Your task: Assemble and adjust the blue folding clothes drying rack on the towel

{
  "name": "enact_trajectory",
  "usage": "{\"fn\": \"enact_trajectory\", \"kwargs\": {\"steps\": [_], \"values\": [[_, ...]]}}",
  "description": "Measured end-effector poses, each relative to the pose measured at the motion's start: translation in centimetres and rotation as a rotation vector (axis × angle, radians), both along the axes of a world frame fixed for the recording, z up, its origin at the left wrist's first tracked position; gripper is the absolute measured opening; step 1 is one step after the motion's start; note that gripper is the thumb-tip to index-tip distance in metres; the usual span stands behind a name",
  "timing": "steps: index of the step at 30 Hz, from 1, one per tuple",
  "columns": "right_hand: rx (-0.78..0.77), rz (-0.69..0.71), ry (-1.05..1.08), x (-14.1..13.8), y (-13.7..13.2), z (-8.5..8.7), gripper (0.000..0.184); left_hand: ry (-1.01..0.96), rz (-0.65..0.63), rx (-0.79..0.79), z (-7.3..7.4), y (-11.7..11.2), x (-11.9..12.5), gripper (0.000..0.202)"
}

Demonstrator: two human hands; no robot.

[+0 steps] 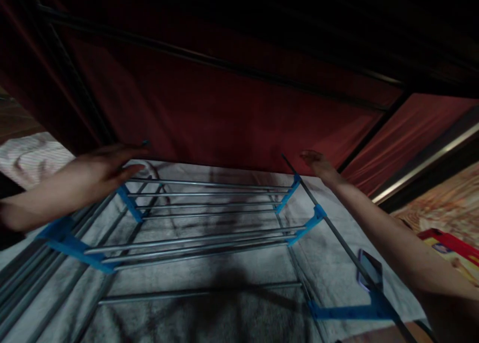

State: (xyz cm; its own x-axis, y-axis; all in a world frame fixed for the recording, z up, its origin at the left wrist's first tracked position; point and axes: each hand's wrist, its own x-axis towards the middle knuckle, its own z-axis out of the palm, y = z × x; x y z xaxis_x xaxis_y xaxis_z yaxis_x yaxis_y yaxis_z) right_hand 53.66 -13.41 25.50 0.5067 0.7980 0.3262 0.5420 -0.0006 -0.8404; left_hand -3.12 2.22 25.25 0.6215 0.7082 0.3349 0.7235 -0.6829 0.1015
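A partly assembled rack lies on a pale cloth, made of grey metal tubes [209, 240] with blue plastic brackets [129, 203] at both sides. My left hand [105, 171] hovers over the rack's far left corner, fingers stretched out and thumb apart, holding nothing. Beyond the far right corner is my right hand [317, 164], fingers loosely bent with nothing visible in them. It is close to the upper end of a long side tube [339, 238], apparently not touching it. A loose-looking crosswise tube [198, 294] lies across the near part of the frame.
Behind the rack hangs dark red fabric [239, 118] on a black frame [220, 63]. A phone [370, 269] lies on the pale cloth [247, 315] by the right side tube. A red and yellow package [451, 248] is at the right edge. The lighting is dim.
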Motion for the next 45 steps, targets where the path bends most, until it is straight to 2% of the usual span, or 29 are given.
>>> {"fn": "enact_trajectory", "kwargs": {"steps": [2,4,7,10,14,18,27,32,45], "values": [[-0.051,-0.04,0.067,2.1,-0.9,-2.5,0.032,0.107,-0.191,0.082,-0.6,-2.1,5.5,0.058],[-0.103,-0.007,0.113,2.6,-1.6,-5.0,0.036,0.194,-0.306,0.084,-1.8,-3.6,10.5,0.049],[-0.152,0.051,0.168,2.2,-1.8,-7.8,0.041,0.251,-0.339,0.061,-3.9,-4.5,15.8,0.042],[-0.179,0.064,0.18,2.1,-1.4,-9.0,0.039,0.279,-0.302,-0.01,-5.5,-4.0,18.3,0.038],[-0.209,0.067,0.189,2.4,-1.0,-9.3,0.031,0.269,-0.289,-0.044,-6.6,-2.7,19.1,0.038],[-0.226,0.059,0.213,2.6,-1.0,-9.4,0.028,0.223,-0.283,-0.051,-6.9,-1.8,19.1,0.041],[-0.211,0.029,0.234,2.5,-1.1,-9.5,0.039,0.213,-0.306,-0.127,-6.5,-1.3,19.2,0.044],[-0.209,0.048,0.238,2.3,-1.1,-9.3,0.042,0.218,-0.275,-0.159,-5.9,-0.9,19.2,0.045],[-0.183,0.02,0.286,2.6,-1.0,-9.6,0.039,0.235,-0.258,-0.229,-5.6,-1.1,19.2,0.051]]}}
